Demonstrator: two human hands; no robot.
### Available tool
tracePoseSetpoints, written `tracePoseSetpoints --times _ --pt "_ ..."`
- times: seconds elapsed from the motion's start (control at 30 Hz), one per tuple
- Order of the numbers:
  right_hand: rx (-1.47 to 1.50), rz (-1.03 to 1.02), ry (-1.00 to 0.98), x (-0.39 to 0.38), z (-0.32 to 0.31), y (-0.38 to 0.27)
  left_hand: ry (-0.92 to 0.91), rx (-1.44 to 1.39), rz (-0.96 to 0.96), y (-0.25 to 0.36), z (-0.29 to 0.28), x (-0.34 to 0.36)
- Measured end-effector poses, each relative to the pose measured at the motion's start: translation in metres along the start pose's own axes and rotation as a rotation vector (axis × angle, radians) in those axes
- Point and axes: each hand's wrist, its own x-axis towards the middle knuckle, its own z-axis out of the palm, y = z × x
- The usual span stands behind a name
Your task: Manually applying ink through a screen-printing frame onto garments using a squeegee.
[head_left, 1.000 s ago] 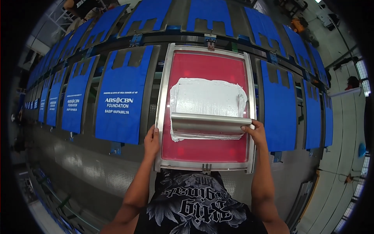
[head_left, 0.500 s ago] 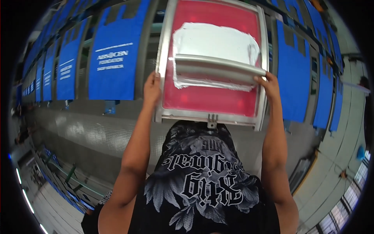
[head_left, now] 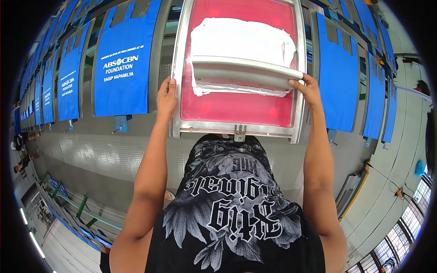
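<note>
A screen printing frame (head_left: 296, 43) with metal sides and red mesh lies in front of my body. A broad patch of white ink (head_left: 241, 38) covers the middle of the mesh. Across that patch rests a wide metal squeegee (head_left: 246, 70), ink smeared along its near edge. My left hand (head_left: 167, 98) is closed on the frame's left rail, thumb on top. At the other side, my right hand (head_left: 308, 91) pinches the squeegee's right end, close to the right rail. Whether those fingers also grip the rail cannot be made out. Whatever lies beneath the frame is hidden.
Blue bags with white print (head_left: 120, 68) lie in a row on grey boards to the left. More blue bags (head_left: 337, 77) lie to the right. A metal hinge clamp (head_left: 240, 133) sits at the frame's near edge. Far left, other people (head_left: 22, 150) appear small.
The whole picture has shifted a little, so frame and bags appear farther left and slightly higher. Both hands keep their holds, and the squeegee stays about where it was on the mesh.
</note>
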Motion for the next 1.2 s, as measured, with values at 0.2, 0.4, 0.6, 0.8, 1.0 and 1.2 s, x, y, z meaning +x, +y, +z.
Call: tracePoseSetpoints --times 0.2,0.4,0.6,0.8,1.0,1.2 --pt "-0.061 0.022 -0.016 0.002 -0.004 -0.003 0.004 0.070 0.057 -0.011 0.000 0.002" --pt "-0.248 -0.019 -0.128 -0.003 0.000 -0.020 0.027 0.337 0.114 -0.011 -0.007 0.005" --pt "-0.991 -0.434 -0.087 -0.051 0.039 -0.053 -0.431 0.694 0.674 0.118 0.007 -0.015" --pt "-0.894 -0.320 -0.158 -0.003 0.017 -0.077 -0.472 0.815 0.656 0.152 0.030 0.034" --pt "-1.141 -0.653 0.114 0.084 0.032 -0.039 -0.207 0.794 0.872 0.116 0.075 0.090" --pt "-1.097 -0.364 -0.144 -0.007 0.046 -0.039 -0.340 0.932 0.681 0.093 0.050 0.010"
